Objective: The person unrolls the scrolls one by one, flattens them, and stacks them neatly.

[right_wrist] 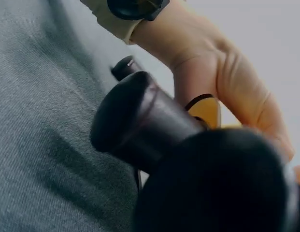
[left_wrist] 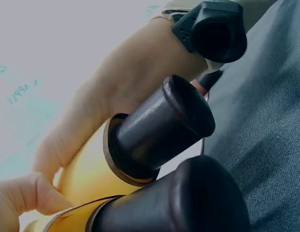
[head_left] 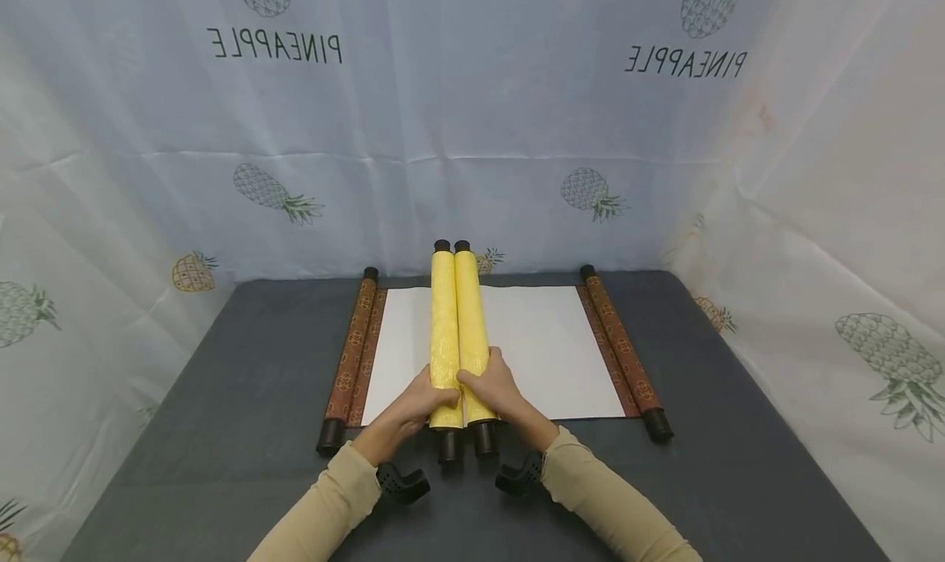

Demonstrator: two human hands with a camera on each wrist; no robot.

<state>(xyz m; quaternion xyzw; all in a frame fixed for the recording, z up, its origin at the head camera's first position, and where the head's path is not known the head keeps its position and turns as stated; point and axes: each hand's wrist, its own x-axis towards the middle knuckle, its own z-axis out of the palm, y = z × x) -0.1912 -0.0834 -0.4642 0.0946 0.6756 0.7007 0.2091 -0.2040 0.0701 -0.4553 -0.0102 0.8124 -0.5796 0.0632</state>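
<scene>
Two yellow scroll rolls stand close side by side over the middle of a spread-out scroll's white sheet (head_left: 542, 340). My left hand (head_left: 421, 396) grips the left yellow roll (head_left: 444, 324) near its lower end, thumb lying across the front. With the right hand (head_left: 498, 381) I grip the right yellow roll (head_left: 471, 324) at about the same height. Each roll ends in dark knobs; in the left wrist view the left roll's knob (left_wrist: 162, 125) sticks out below my palm. The right roll's knob (right_wrist: 159, 125) shows in the right wrist view. My fingers behind the rolls are mostly hidden.
The spread scroll has a brown patterned roller at its left (head_left: 351, 349) and another at its right (head_left: 623, 344), both with dark knobs. A dark grey cloth (head_left: 251, 431) covers the table. Behind it hangs a white curtain (head_left: 472, 102) printed with pineapples.
</scene>
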